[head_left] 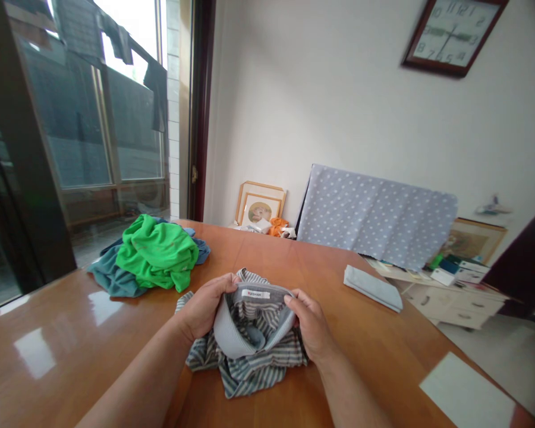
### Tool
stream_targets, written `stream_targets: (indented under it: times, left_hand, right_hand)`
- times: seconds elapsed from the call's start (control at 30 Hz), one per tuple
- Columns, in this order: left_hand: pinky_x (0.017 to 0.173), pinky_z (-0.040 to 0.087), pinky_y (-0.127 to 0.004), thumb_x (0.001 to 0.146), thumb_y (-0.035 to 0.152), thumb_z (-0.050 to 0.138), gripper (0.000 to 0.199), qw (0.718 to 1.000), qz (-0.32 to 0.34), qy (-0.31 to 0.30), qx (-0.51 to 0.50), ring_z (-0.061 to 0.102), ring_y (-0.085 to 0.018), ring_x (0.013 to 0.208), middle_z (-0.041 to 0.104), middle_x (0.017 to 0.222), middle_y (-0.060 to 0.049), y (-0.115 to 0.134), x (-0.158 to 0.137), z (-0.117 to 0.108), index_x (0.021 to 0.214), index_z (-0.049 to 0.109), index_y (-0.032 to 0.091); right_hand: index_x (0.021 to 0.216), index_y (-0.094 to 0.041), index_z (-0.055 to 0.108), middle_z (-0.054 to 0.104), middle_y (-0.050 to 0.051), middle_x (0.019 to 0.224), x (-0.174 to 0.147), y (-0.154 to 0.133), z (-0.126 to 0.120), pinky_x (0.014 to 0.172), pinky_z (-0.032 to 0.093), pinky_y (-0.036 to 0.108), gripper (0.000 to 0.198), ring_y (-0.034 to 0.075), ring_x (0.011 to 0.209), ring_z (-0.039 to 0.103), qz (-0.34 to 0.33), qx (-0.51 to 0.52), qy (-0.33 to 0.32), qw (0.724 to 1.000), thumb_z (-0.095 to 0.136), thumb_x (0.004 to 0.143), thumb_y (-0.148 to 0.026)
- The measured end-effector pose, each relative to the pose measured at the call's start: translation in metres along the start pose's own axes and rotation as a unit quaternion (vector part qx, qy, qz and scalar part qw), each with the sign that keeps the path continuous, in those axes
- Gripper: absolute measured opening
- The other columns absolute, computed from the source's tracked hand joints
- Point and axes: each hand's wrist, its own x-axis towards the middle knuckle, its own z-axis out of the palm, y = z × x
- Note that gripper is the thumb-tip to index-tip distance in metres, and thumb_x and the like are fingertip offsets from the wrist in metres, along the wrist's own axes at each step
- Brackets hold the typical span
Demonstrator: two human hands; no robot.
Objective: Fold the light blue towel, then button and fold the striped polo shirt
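Collar (pixel 232 342) of a striped shirt (pixel 254 378) is clamped in the left hand (pixel 206 307) and, apparently, the right hand (pixel 311 324).

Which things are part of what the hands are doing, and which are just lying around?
Part of it:
striped shirt, collar held by left hand and right hand
wooden table
perhaps clothes pile
perhaps folded cloth

Just around:
wall clock
framed picture
spotted cloth

Striped shirt (pixel 254 375) held by its collar (pixel 230 340) between left hand (pixel 208 304) and right hand (pixel 311 326), lower centre of frame
A white label (pixel 255 294) shows inside the neck; centre left, a green garment (pixel 156 252) tops heaped clothes (pixel 116 276); right of centre, a folded cloth (pixel 371 288) lies on the wooden table (pixel 365 362); upper right, a wall clock (pixel 455 37)
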Motion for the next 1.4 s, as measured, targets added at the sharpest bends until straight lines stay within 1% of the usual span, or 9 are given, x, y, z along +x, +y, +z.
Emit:
stream_targets:
  times: [0.2,0.33,0.43,0.53,0.67,0.83,0.97,1.13,1.4]
  left_hand:
    - [0.065,0.049,-0.027,0.071,0.023,0.067,0.009,1.0,0.0,0.008,-0.001,0.056,-0.015,0.065,0.06,0.07,0.002,-0.002,0.001,-0.003,0.075,0.059,0.019]
    - [0.066,0.05,-0.028,0.069,0.025,0.069,0.013,1.0,0.006,0.03,0.009,0.058,-0.016,0.066,0.061,0.07,0.002,-0.002,0.001,-0.004,0.075,0.06,0.018]
    - [0.066,0.05,-0.028,0.071,0.027,0.071,0.015,1.0,0.009,0.024,0.018,0.058,-0.015,0.065,0.062,0.07,0.002,-0.001,0.0,-0.003,0.075,0.06,0.018]
    - [0.067,0.05,-0.027,0.076,0.033,0.07,0.017,0.999,0.006,0.006,0.033,0.06,-0.015,0.065,0.064,0.07,0.002,0.0,0.0,-0.001,0.077,0.061,0.018]
    - [0.067,0.05,-0.028,0.08,0.043,0.067,0.027,0.997,0.003,0.048,0.061,0.067,-0.018,0.072,0.072,0.079,-0.005,0.0,0.005,-0.006,0.085,0.062,0.018]
    - [0.073,0.049,-0.029,0.077,0.052,0.066,0.035,0.972,0.029,0.152,0.176,0.069,-0.021,0.082,0.075,0.089,-0.009,-0.007,0.014,-0.018,0.082,0.059,0.018]
    - [0.07,0.046,-0.028,0.08,0.053,0.059,0.034,0.931,0.087,0.171,0.311,0.064,-0.019,0.078,0.07,0.079,-0.003,-0.015,0.018,-0.02,0.08,0.06,0.019]
    - [0.06,0.038,-0.026,0.083,0.054,0.057,0.036,0.858,0.111,0.114,0.488,0.058,-0.017,0.071,0.065,0.074,0.0,-0.02,0.016,-0.017,0.081,0.064,0.019]
    - [0.059,0.033,-0.026,0.085,0.044,0.055,0.025,0.798,0.088,0.118,0.584,0.06,-0.018,0.075,0.07,0.082,-0.003,-0.032,0.017,-0.021,0.085,0.065,0.021]
  right_hand:
    - [0.115,-0.023,0.067,0.071,0.005,0.105,-0.002,-0.014,-0.004,0.089,0.047,0.035,0.038,0.023,0.095,0.063,0.006,0.066,-0.084,0.994,0.064,0.084,-0.044]
    - [0.127,-0.025,0.062,0.069,0.005,0.113,-0.007,-0.026,-0.014,0.088,0.047,0.034,0.052,0.023,0.1,0.062,0.035,0.063,-0.188,0.98,0.069,0.076,-0.036]
    - [0.116,-0.023,0.066,0.071,0.003,0.099,-0.007,-0.025,-0.018,0.076,0.046,0.029,0.046,0.02,0.087,0.062,0.055,0.037,-0.201,0.977,0.073,0.072,-0.031]
    - [0.095,-0.019,0.069,0.065,-0.001,0.079,-0.001,-0.016,-0.022,0.056,0.036,0.021,0.024,0.011,0.063,0.049,0.055,0.02,-0.144,0.988,0.073,0.075,-0.031]
    - [0.089,-0.019,0.065,0.052,-0.007,0.065,0.014,-0.005,-0.036,0.043,0.022,0.019,0.028,0.005,0.048,0.032,0.022,0.074,0.006,0.997,0.077,0.073,-0.038]
    - [0.083,-0.021,0.059,0.054,-0.007,0.065,0.027,0.005,-0.057,0.037,0.024,0.016,0.037,0.005,0.047,0.044,0.016,0.092,0.18,0.979,0.083,0.066,-0.043]
    - [0.085,-0.021,0.059,0.059,-0.006,0.069,0.029,0.01,-0.06,0.037,0.029,0.015,0.037,0.006,0.048,0.05,0.029,0.084,0.196,0.977,0.082,0.066,-0.044]
    - [0.082,-0.021,0.057,0.054,-0.008,0.063,0.028,0.02,-0.061,0.037,0.031,0.015,0.038,0.005,0.045,0.047,0.047,0.068,0.19,0.978,0.083,0.066,-0.044]
    - [0.086,-0.02,0.06,0.056,-0.007,0.061,0.026,0.037,-0.066,0.04,0.034,0.017,0.042,0.008,0.049,0.05,0.069,-0.012,0.173,0.982,0.08,0.068,-0.052]
